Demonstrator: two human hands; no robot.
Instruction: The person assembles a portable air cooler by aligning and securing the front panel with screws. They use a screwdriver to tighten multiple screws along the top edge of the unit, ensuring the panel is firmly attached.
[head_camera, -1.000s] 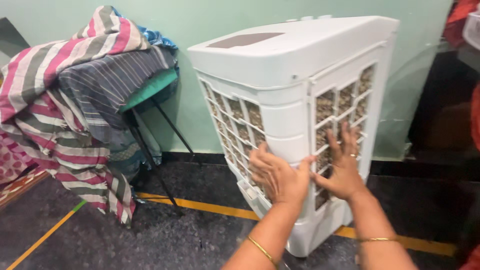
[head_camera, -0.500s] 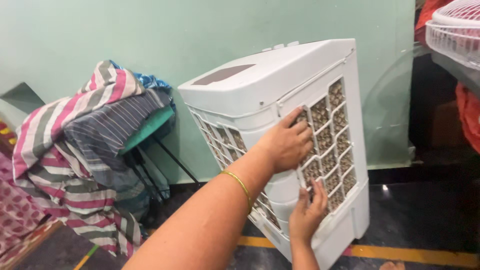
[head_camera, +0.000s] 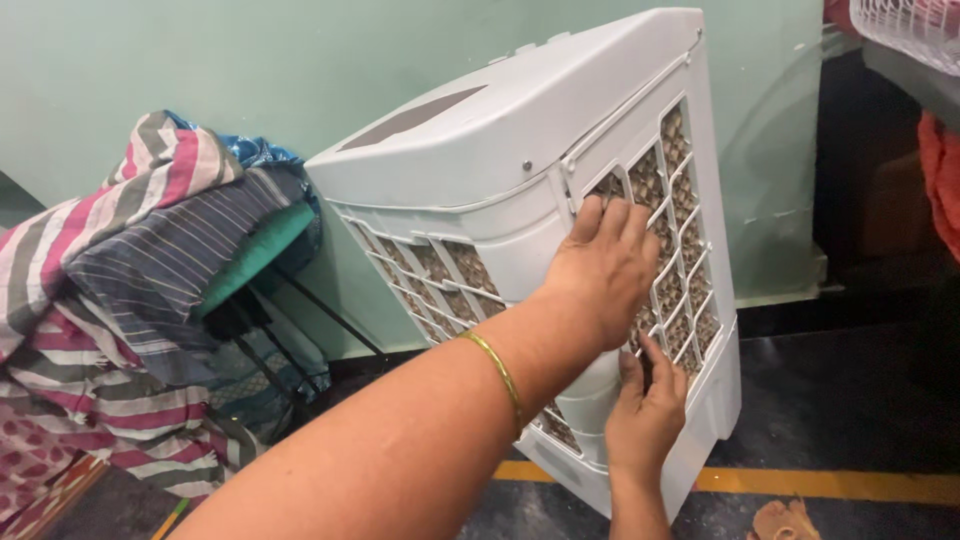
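Observation:
A white air cooler (head_camera: 520, 140) stands tilted on the dark floor, with honeycomb pads behind its white grille panels. My left hand (head_camera: 600, 270) lies on the upper part of the side grille panel (head_camera: 690, 230), fingertips hooked into the slats near its top edge. My right hand (head_camera: 645, 410) is lower on the same panel, fingers pushed into the grille openings. A gold bangle (head_camera: 500, 375) sits on my left wrist.
A stand draped with striped cloths (head_camera: 130, 270) is at the left against the pale green wall (head_camera: 250, 60). A yellow line (head_camera: 830, 485) runs across the floor. A white basket (head_camera: 910, 25) and red cloth (head_camera: 940, 170) are at the right edge.
The cooler has tipped further and the view has closed in. My left hand moved up to the top of the side grille while my right hand dropped lower on it.

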